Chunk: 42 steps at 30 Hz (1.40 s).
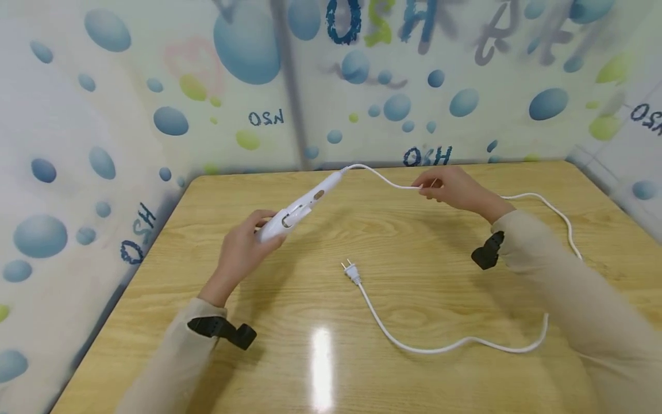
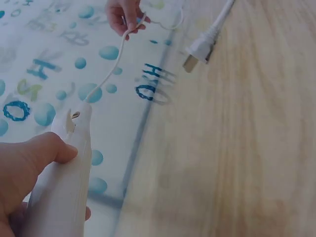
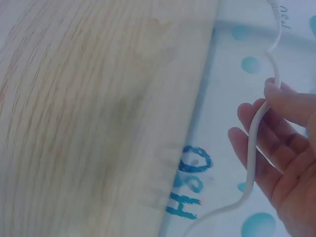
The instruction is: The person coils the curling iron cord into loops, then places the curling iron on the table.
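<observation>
In the head view my left hand (image 1: 242, 248) grips a long white curling iron (image 1: 302, 206) by its wider end, tilted up and to the right over the table. Its body carries small buttons and a lever. From the far tip a white cord (image 1: 380, 174) runs to my right hand (image 1: 451, 185), which pinches it between thumb and fingers. The right wrist view shows the cord (image 3: 251, 158) passing over the spread lower fingers. The thumb (image 2: 49, 148) lies along the iron in the left wrist view. A two-pin plug (image 1: 352, 272) lies mid-table.
The wooden table (image 1: 170, 276) stands against a wall (image 1: 320, 86) printed with bubbles and letters. The cord's slack (image 1: 455, 346) curves over the near right part of the table, partly hidden under the right forearm. Black wrist cameras (image 1: 488, 251) sit on both sleeves.
</observation>
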Each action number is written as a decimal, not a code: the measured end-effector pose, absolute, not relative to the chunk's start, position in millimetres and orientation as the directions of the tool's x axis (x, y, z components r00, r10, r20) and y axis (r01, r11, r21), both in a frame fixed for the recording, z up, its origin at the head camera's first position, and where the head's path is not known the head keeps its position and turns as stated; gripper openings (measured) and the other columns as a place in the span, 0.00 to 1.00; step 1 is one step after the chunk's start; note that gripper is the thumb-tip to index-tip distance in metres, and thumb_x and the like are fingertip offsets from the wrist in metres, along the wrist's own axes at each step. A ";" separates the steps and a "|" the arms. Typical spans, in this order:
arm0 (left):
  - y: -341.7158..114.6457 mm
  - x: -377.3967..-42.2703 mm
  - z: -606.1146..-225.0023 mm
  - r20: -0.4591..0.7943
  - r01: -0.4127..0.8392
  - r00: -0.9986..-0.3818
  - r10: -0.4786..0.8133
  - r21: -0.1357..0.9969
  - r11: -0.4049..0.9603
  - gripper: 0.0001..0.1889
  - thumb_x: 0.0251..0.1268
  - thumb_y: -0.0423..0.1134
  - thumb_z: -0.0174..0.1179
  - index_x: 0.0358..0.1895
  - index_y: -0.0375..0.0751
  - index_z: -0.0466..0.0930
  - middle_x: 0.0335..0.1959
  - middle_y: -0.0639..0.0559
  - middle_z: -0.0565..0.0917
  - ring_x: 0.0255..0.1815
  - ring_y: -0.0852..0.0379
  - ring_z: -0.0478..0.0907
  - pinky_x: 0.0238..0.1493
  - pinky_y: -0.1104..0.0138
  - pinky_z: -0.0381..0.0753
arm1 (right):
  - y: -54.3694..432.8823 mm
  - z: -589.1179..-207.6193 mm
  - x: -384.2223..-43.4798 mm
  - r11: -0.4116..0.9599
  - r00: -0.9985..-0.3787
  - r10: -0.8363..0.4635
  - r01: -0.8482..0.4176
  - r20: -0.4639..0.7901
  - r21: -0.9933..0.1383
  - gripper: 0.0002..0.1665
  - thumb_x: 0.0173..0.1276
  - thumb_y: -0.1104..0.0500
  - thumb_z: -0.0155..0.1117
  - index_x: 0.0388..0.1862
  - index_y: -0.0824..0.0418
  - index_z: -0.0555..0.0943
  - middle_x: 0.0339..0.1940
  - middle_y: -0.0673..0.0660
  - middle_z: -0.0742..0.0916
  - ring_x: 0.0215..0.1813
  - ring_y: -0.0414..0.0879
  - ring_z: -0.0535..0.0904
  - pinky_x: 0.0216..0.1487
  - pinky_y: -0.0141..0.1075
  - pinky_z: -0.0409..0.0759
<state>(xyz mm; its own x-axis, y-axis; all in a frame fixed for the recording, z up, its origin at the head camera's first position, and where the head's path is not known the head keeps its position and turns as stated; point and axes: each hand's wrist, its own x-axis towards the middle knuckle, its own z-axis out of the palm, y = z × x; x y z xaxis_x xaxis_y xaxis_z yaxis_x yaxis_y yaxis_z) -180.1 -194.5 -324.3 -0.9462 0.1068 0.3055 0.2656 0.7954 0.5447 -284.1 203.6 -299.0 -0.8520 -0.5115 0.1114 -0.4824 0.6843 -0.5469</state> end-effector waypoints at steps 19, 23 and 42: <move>-141.0 -212.4 -275.7 0.347 0.405 -0.911 0.224 0.642 0.651 0.23 0.56 0.41 0.64 0.57 0.46 0.74 0.43 0.43 0.80 0.35 0.50 0.76 0.28 0.62 0.73 | 256.9 -250.2 -212.6 0.645 -0.817 -0.438 -0.576 0.375 -0.503 0.20 0.67 0.63 0.56 0.58 0.55 0.77 0.33 0.51 0.81 0.23 0.38 0.77 0.19 0.32 0.70; -132.4 -214.4 -268.4 0.369 0.442 -0.896 0.248 0.673 0.593 0.23 0.56 0.40 0.64 0.56 0.46 0.74 0.44 0.44 0.80 0.33 0.51 0.77 0.29 0.62 0.73 | 254.0 -248.4 -197.7 0.567 -0.783 -0.465 -0.622 0.413 -0.540 0.21 0.66 0.65 0.58 0.58 0.57 0.77 0.33 0.47 0.81 0.22 0.39 0.76 0.16 0.31 0.68; -126.8 -207.8 -267.9 0.335 0.519 -0.789 0.516 0.813 0.265 0.23 0.54 0.32 0.65 0.56 0.41 0.75 0.46 0.45 0.80 0.36 0.52 0.78 0.32 0.62 0.77 | 224.0 -289.0 -224.6 0.245 -0.648 -0.709 -0.597 0.278 -0.764 0.18 0.64 0.72 0.55 0.51 0.60 0.81 0.37 0.54 0.83 0.34 0.48 0.80 0.30 0.37 0.78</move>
<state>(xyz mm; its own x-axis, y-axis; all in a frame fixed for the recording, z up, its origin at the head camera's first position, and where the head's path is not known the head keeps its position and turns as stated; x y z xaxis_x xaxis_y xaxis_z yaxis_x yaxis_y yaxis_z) -207.8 -126.8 -267.9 -0.7886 0.5156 0.3350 0.5185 0.2649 0.8130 -224.6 224.0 -289.0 -0.6480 -0.7091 0.2781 -0.5965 0.2454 -0.7641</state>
